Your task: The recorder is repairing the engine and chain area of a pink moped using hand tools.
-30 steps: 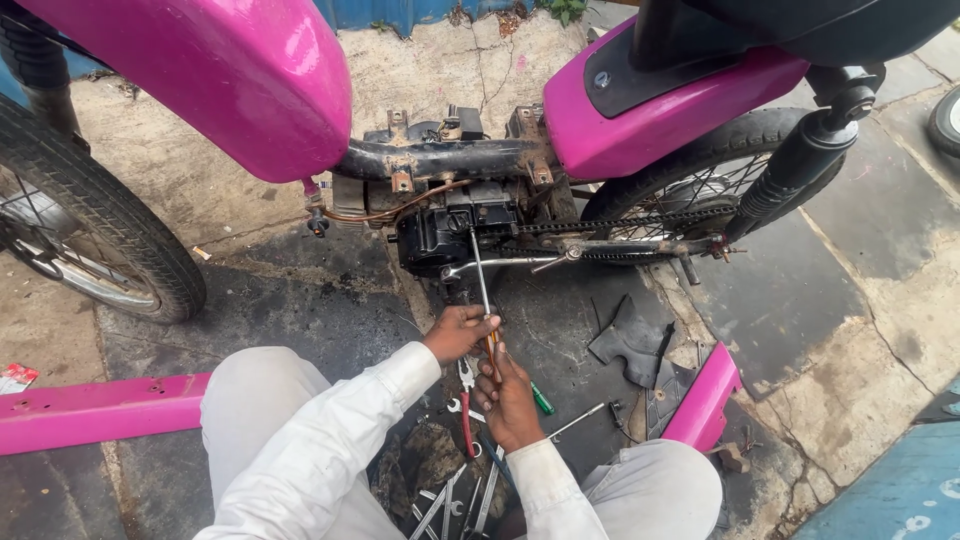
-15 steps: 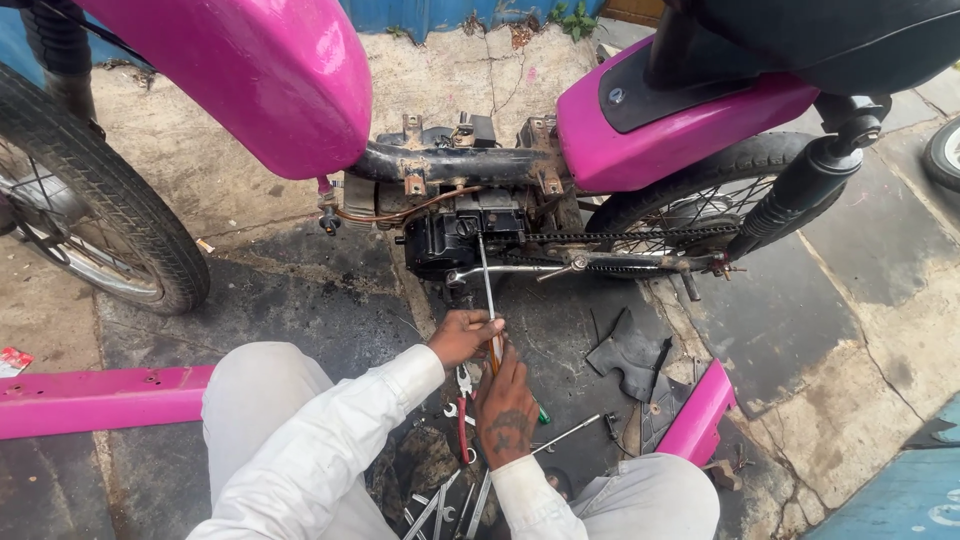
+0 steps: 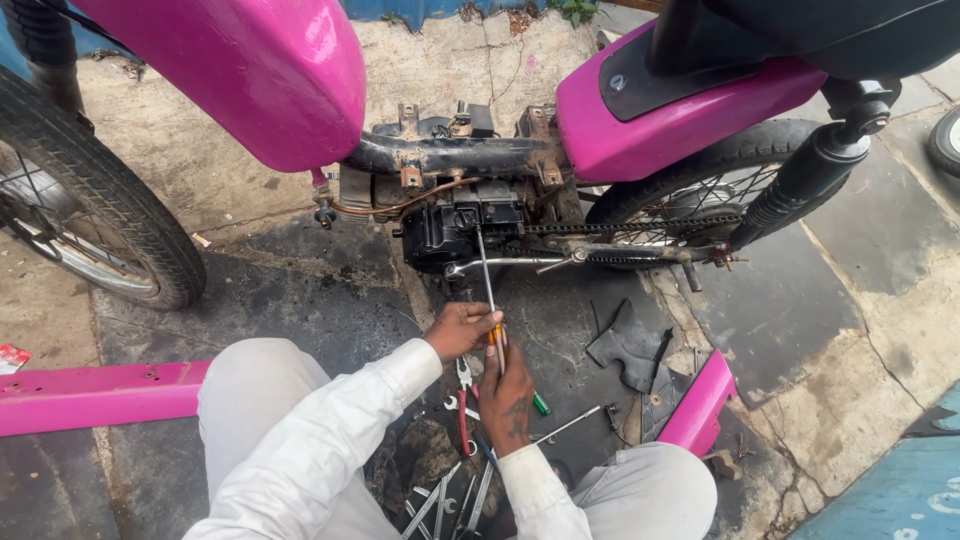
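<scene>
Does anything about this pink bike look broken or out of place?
Yes. Its middle is stripped: a rusty frame tube and dark engine sit exposed, while loose pink panels and scattered tools lie on the oil-stained ground.

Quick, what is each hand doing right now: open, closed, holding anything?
Left hand: closed around the orange handle of the long screwdriver.
Right hand: closed on the same screwdriver handle, lower down.

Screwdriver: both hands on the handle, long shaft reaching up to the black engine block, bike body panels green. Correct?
Not quite. The head view shows the body panels are pink, not green. The rest holds: left hand and right hand grip the screwdriver, its shaft reaching the black engine block.
</scene>
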